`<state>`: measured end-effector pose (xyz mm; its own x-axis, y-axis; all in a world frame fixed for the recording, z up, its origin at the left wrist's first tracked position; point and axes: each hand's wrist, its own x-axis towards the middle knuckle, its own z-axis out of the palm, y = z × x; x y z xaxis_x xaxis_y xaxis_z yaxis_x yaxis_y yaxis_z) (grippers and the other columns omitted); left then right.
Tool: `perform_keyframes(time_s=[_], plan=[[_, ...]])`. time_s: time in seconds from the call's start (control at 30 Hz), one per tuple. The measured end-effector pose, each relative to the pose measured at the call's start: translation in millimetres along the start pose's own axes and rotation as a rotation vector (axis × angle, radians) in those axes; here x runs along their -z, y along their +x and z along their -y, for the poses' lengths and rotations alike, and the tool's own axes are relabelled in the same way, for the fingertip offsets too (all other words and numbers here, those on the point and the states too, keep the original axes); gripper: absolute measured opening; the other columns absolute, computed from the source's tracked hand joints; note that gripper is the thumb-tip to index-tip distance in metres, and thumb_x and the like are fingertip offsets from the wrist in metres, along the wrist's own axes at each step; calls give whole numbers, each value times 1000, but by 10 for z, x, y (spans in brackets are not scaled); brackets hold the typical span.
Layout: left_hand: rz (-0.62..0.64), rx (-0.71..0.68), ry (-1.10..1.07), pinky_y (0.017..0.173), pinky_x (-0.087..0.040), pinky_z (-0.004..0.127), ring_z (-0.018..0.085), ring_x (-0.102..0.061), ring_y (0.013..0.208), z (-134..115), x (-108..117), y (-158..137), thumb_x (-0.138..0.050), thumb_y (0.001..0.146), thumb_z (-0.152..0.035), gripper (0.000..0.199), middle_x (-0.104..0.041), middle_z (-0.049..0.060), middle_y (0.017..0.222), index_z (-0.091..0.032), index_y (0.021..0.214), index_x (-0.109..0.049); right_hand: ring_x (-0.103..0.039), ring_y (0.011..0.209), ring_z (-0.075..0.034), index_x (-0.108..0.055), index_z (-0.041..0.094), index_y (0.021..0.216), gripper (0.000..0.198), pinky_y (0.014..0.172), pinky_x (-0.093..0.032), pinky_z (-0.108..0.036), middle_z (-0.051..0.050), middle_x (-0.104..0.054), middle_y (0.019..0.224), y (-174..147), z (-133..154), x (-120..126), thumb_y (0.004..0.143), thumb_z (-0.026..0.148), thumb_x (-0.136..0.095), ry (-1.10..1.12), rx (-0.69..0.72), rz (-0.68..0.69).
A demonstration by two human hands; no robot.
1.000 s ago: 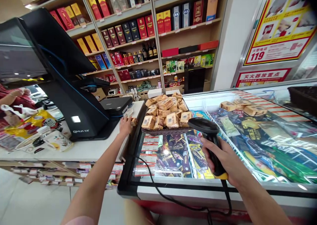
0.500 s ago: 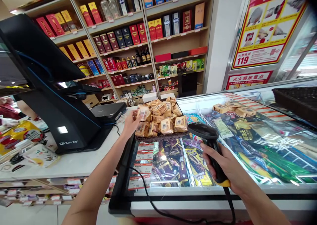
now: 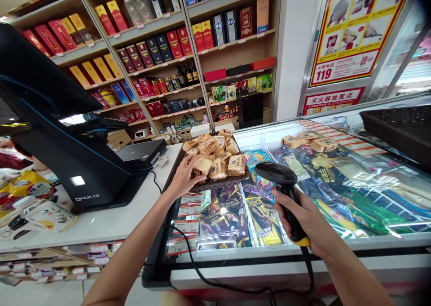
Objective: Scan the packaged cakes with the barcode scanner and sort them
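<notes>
My left hand (image 3: 182, 178) has its fingers closed around a small wrapped bread packet (image 3: 203, 165) at the front left of a dark woven basket (image 3: 218, 183). The packet's pale face is turned up. Several more such packets, tan with printed barcodes, are heaped in the basket, which rests on the glass top of a chest freezer (image 3: 235, 275). On the right, my right hand (image 3: 303, 218) is wrapped around the handle of a black and yellow barcode scanner (image 3: 276, 173). The scanner's head points left, just right of the basket, and its cable hangs below the grip.
To the left, a black checkout terminal (image 3: 90, 171) stands on a white counter (image 3: 134, 216). Loose bread packets (image 3: 323, 144) and an empty dark basket (image 3: 400, 126) lie on the freezer's right side. The scanner cable (image 3: 215, 283) loops along the freezer's front. Shelves of boxed bottles line the back.
My left hand has moved down and toward me, from the basket's left side to a front packet. The packet held earlier is back among the heap or turned over; I cannot tell. The scanner stays nearly still.
</notes>
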<state>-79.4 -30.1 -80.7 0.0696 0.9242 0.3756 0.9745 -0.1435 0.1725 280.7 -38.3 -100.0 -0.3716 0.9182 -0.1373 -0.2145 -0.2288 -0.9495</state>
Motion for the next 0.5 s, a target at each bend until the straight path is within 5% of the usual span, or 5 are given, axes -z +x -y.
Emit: perform_keyframes(time_s=[0.1,0.27,0.4,0.5], plan=[[-18,70,-8,114,-31,50,33,-33,142,-59,-8,8,-66,81,-56,82,-35,14,149,-29,150,-31,-40,34,-5,-48,22,79,46,31,-35,-17,10,-48,54,-14,23,17,74,59,-75,15,5,-4],[-189,54,21,113,-31,49,30,-40,134,-457,45,256,-58,89,-51,55,-48,12,141,-27,137,-48,-39,33,-5,-50,23,84,46,30,-33,-16,10,-49,55,3,61,90,72,58,-76,75,14,-50],[-217,-122,-48,111,-33,48,28,-47,128,-963,-71,762,-59,89,-44,39,-58,8,130,-28,125,-57,-40,33,-6,-50,23,87,46,29,-34,-17,10,-49,54,75,86,267,72,58,-76,111,13,-90],[-154,-244,-142,108,-36,46,28,-50,124,-1388,-389,1291,-63,86,-43,37,-61,8,126,-25,118,-60,-40,33,-6,-50,23,85,46,29,-34,-17,10,-50,54,126,130,469,71,58,-76,118,37,-150]])
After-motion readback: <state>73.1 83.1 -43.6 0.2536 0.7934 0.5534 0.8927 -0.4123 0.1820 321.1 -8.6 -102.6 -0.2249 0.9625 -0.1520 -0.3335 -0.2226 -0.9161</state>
